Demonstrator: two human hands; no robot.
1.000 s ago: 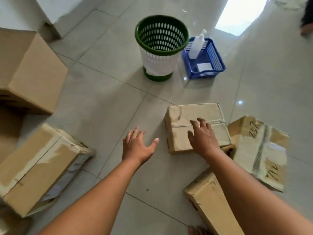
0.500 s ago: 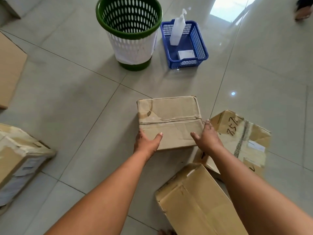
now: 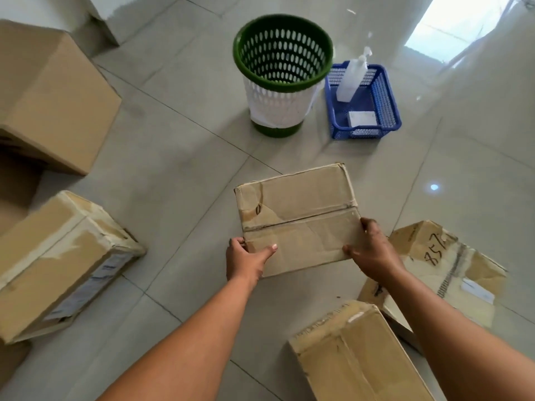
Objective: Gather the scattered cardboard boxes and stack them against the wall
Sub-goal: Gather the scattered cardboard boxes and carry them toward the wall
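Note:
A small taped cardboard box [image 3: 298, 209] is held at centre, above the tiled floor. My left hand [image 3: 246, 260] grips its near left corner, thumb on top. My right hand [image 3: 372, 251] grips its near right corner. A dented box marked "857" [image 3: 451, 264] lies on the floor to the right, partly behind my right arm. Another box [image 3: 353, 354] lies at the bottom right. On the left a taped box [image 3: 58, 261] rests tilted on the floor. A large plain box [image 3: 49, 94] stands at the upper left.
A green and white perforated bin [image 3: 282, 73] stands on the floor ahead. Beside it is a blue basket [image 3: 388, 99] holding a white pump bottle [image 3: 351, 79] and a small white pack. A white wall base [image 3: 58, 13] runs along the top left.
Both hands went from reaching to gripping the small box's near corners. The box has come up off the floor and nearer to me. The view has swung back to the left.

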